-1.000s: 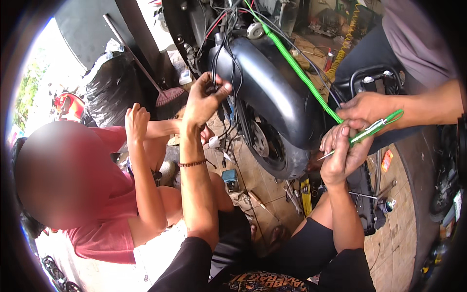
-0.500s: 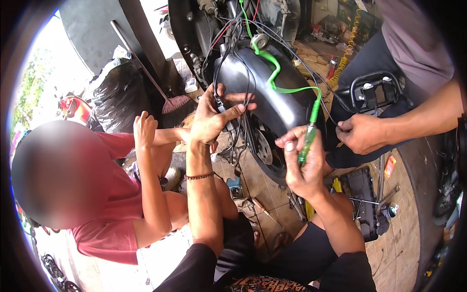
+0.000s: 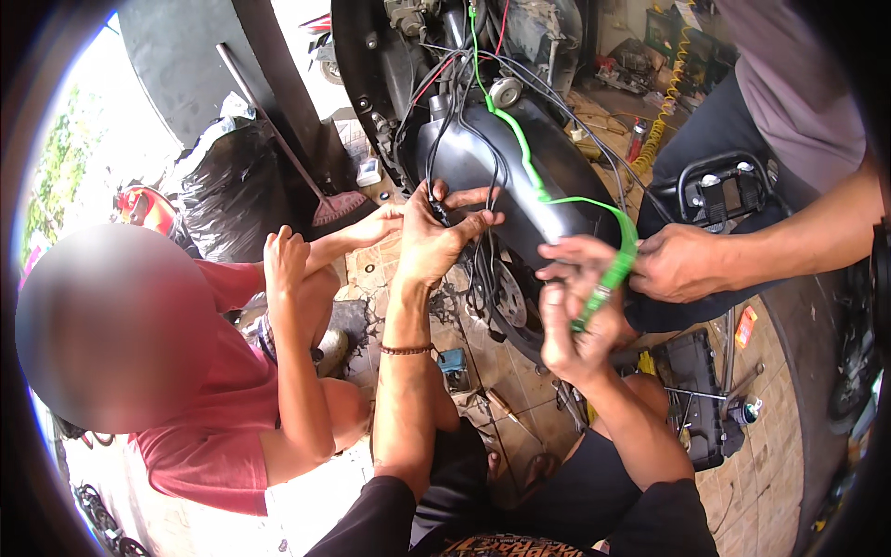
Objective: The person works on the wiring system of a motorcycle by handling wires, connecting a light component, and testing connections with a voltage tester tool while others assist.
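My left hand (image 3: 434, 237) is closed around black cables (image 3: 492, 167) with a small dark connector near its fingers. The cables hang down from the front of a motorcycle, in front of its black fender (image 3: 510, 153). In my right hand (image 3: 580, 330) is a green circuit tester (image 3: 599, 299), slightly blurred and tilted. Its green wire (image 3: 520, 144) loops up over the fender to the parts above. Close to the tester, a hand (image 3: 682, 265) of the person on the right seems to touch or nearly touch its wire; I cannot tell which.
A person in a red shirt (image 3: 213, 390) squats at the left, one hand reaching toward my left hand. An open black toolbox (image 3: 696, 395) lies at the lower right, near wrenches. A screwdriver (image 3: 501, 404) rests on the tiles. A black garbage bag (image 3: 227, 181) and broom (image 3: 334, 206) stand behind.
My left hand has shifted right and slightly down with the cables. The tester has tipped, its wire bowing toward the hand at the right. The red-shirted person's reaching hand now shows beside my left wrist.
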Motion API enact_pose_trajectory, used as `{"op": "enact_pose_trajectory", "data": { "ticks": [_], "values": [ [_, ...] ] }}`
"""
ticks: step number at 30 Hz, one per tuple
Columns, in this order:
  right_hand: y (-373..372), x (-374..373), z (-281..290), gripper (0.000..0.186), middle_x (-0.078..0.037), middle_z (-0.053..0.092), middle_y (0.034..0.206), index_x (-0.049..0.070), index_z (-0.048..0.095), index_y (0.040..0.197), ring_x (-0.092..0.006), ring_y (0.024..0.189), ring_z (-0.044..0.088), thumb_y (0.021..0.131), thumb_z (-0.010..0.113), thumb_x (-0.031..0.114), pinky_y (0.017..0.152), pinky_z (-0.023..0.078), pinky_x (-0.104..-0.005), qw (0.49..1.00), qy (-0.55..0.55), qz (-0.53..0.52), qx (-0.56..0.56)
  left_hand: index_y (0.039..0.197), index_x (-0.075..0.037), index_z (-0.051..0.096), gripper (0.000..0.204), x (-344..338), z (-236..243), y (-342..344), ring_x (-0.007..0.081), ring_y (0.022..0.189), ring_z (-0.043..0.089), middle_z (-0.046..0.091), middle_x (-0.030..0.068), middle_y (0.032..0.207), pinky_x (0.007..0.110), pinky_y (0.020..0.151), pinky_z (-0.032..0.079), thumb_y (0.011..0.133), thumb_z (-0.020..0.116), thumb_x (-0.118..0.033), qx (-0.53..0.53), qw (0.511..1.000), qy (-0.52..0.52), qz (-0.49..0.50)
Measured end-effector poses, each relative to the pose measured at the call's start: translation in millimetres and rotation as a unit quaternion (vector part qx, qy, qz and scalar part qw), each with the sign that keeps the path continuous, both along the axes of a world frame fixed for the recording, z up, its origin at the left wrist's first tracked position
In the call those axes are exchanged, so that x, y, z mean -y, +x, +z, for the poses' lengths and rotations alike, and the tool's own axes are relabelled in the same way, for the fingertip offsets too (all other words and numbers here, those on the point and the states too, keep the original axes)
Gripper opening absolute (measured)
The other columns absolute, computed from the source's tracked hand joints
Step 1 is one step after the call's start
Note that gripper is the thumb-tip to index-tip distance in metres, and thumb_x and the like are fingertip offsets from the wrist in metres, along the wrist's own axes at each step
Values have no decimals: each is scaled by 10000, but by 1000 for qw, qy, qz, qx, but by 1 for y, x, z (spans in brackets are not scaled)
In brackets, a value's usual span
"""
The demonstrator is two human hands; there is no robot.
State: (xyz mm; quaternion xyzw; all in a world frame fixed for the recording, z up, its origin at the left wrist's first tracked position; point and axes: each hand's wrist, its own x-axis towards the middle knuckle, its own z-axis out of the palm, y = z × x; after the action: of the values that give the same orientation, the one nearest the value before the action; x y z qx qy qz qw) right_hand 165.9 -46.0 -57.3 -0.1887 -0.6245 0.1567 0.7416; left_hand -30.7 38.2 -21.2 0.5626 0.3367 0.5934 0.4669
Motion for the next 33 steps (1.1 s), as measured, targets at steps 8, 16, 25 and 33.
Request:
{"op": "enact_pose_trajectory", "data": {
  "ticks": [8, 16, 25, 33],
  "values": [
    [55, 23, 29, 208, -225, 470, 1386, 55, 517, 1020, -296, 1229, 554, 1127, 554, 230, 941, 574, -443, 928, 255, -271, -2, 1035, -54, 326, 501, -14, -12, -1, 283, 837, 793, 740, 259, 1201, 333, 751, 670, 824, 725, 164, -39, 990, 59, 121],
    [75, 28, 23, 134, -239, 443, 1431, 61, 488, 1061, -284, 1169, 590, 1125, 537, 168, 985, 557, -447, 909, 260, -326, -12, 933, -56, 399, 468, -25, -23, -1, 180, 760, 730, 756, 155, 964, 308, 690, 621, 825, 844, 37, -32, 981, 36, 187],
    [77, 29, 29, 146, -203, 443, 1390, 103, 442, 987, -266, 1267, 502, 1088, 546, 120, 1004, 514, -427, 925, 209, -314, -35, 881, -93, 434, 482, -29, -24, 3, 69, 535, 563, 601, -4, 655, 243, 487, 461, 868, 914, -58, -6, 967, 26, 252],
    [87, 30, 28, 200, -157, 442, 1389, 121, 419, 968, -229, 1238, 498, 1095, 572, 143, 995, 498, -412, 941, 159, -296, -32, 886, -97, 433, 505, -27, -26, 14, 87, 556, 604, 612, 8, 662, 254, 501, 512, 851, 937, -85, -13, 981, 34, 190]
  ]
}}
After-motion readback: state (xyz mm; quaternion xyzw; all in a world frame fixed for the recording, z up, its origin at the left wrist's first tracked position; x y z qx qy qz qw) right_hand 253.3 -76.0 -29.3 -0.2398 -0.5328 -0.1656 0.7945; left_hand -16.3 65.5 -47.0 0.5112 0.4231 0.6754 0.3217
